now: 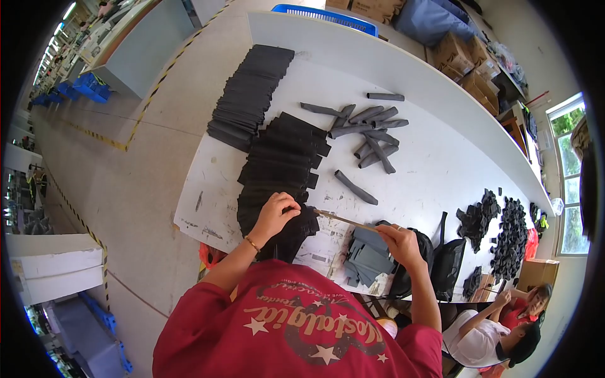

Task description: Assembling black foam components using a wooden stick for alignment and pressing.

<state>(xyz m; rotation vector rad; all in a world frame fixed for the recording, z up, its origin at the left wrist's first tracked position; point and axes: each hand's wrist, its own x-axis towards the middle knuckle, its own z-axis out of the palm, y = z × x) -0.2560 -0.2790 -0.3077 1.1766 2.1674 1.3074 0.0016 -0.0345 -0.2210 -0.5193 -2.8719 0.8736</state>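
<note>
My left hand pinches a flat black fabric piece at the near end of a long overlapping row of black pieces. My right hand holds the far end of a thin wooden stick, whose tip reaches into the piece at my left fingers. Under my right hand lies a small pile of grey folded pieces. Several rolled dark grey tubes lie scattered further out on the white table.
A second stack of black pieces runs along the table's left edge. Heaps of small black parts and a black bag lie to the right. Another person sits at lower right. Cardboard boxes and a blue crate stand beyond the table.
</note>
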